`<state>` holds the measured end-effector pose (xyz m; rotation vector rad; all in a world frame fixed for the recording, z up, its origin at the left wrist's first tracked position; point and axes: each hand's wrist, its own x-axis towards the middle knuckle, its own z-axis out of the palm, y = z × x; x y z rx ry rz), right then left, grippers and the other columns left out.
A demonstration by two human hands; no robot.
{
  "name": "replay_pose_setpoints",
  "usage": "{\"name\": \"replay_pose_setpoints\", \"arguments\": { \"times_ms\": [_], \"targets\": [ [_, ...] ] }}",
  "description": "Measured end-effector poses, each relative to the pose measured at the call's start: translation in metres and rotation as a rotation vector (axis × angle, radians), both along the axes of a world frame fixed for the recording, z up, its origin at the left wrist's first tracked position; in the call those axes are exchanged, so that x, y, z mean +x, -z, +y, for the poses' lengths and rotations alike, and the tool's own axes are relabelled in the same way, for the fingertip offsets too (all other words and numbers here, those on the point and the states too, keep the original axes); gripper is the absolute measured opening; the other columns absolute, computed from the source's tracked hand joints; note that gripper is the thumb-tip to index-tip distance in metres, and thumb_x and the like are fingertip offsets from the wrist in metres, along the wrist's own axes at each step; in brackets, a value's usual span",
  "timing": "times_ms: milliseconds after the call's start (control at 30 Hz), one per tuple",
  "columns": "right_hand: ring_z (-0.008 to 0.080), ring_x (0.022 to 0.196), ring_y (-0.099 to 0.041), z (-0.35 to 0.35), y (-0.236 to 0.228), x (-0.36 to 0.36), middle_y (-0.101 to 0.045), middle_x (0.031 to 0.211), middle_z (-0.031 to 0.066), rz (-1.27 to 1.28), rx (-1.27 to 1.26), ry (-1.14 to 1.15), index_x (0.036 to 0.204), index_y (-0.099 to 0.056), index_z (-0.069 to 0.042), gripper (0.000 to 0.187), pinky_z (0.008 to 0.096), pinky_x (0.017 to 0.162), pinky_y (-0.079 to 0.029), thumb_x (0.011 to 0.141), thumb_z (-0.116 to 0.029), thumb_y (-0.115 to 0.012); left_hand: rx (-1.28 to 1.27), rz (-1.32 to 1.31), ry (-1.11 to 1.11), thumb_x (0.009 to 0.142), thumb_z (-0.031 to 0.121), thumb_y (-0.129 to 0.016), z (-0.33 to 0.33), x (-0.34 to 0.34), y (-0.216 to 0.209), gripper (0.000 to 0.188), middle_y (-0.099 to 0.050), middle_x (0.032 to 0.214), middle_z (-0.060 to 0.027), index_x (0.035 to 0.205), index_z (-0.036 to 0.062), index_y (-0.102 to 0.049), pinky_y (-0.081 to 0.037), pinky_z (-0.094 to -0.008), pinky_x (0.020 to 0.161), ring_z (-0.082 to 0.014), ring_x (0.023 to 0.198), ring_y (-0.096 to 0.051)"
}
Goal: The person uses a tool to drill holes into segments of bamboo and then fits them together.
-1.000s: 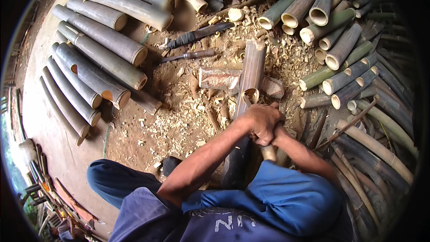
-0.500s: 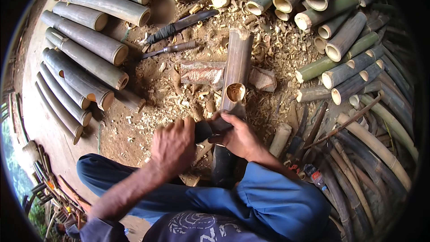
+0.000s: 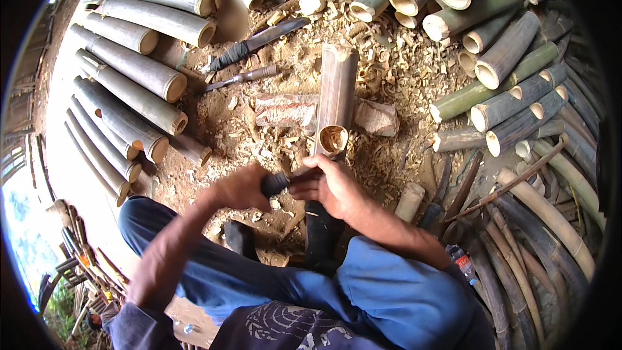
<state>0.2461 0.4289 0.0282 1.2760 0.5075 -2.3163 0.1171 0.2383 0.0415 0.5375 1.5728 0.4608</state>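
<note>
A bamboo tube (image 3: pixel 336 84) with a round hole in its side lies in front of me across a rough wooden block (image 3: pixel 378 118). My left hand (image 3: pixel 241 186) is closed around the dark handle (image 3: pixel 275 184) of a knife. The fingers of my right hand (image 3: pixel 332 186) are closed over the knife's blade (image 3: pixel 304 174), right beside the tube's near part. Most of the blade is hidden by that hand. The near end of the tube is also covered. One dark-covered foot (image 3: pixel 319 230) is just below my right hand.
A long knife with a wrapped handle (image 3: pixel 228 56) and a chisel-like tool (image 3: pixel 243 78) lie beyond my left hand. Cut bamboo tubes (image 3: pixel 133 85) line the left; more bamboo (image 3: pixel 495 52) is piled right. Wood shavings (image 3: pixel 389 58) litter the ground. A plastic bottle (image 3: pixel 461 262) lies at the lower right.
Both hands have moved slightly up and left with the knife. The blade that showed across the tube below the hole is now mostly covered by my right hand. The view has shifted a little.
</note>
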Motion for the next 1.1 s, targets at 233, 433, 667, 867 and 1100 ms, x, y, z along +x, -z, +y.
{"name": "replay_pose_setpoints", "arguments": {
  "times_ms": [233,433,667,867,1100],
  "targets": [
    [0.0174,0.055,-0.064,0.064,0.016,0.019,-0.069,0.076,0.0094,0.169,0.421,-0.678,0.079,-0.069,-0.002,0.035,0.0281,0.044,-0.052,0.096,-0.03,-0.057,-0.074,0.123,-0.669,0.076,0.016,-0.073,0.071,0.152,-0.028,0.042,-0.071,0.086,-0.0261,0.102,-0.0141,-0.06,-0.059,-0.0437,0.073,-0.0359,0.077,-0.072],
    [0.0214,0.094,-0.071,0.01,0.008,0.032,-0.072,0.105,0.0116,0.213,-0.189,0.035,0.113,-0.066,-0.001,0.029,0.0407,0.08,-0.062,0.105,-0.024,-0.051,-0.089,0.635,0.307,0.076,0.009,-0.068,0.043,0.034,-0.085,0.019,-0.069,0.075,-0.0191,0.088,-0.0036,-0.06,-0.057,-0.0451,0.064,-0.0352,0.07,-0.072],
    [0.0201,0.086,-0.073,-0.01,0.006,0.014,-0.074,0.099,0.0134,0.277,-0.199,0.233,0.114,-0.067,0.0,0.03,0.0416,0.084,-0.063,0.107,-0.022,-0.048,-0.036,0.387,0.484,0.059,0.016,-0.075,0.058,-0.047,-0.086,0.025,-0.069,0.076,-0.0199,0.074,-0.0024,-0.068,-0.056,-0.0443,0.071,-0.0359,0.079,-0.071],
    [0.0274,0.066,-0.07,0.015,0.011,0.023,-0.072,0.09,0.0153,0.107,0.034,-0.151,0.095,-0.069,0.0,0.031,0.0452,0.059,-0.061,0.095,-0.029,-0.058,-0.058,0.215,-0.024,0.072,0.027,-0.082,0.022,0.041,-0.051,0.039,-0.068,0.074,-0.0221,0.085,-0.0062,-0.067,-0.057,-0.0432,0.07,-0.0321,0.076,-0.072],
    [0.0174,0.074,-0.061,0.05,0.025,0.029,-0.067,0.073,0.0076,0.343,0.75,-0.62,0.077,-0.069,-0.004,0.041,0.0364,0.06,-0.048,0.093,-0.036,-0.05,-0.129,0.182,-0.581,0.077,0.025,-0.079,0.079,0.152,-0.036,0.054,-0.069,0.092,-0.0327,0.107,-0.0144,-0.06,-0.058,-0.0466,0.081,-0.0418,0.087,-0.071]
  ]
}}
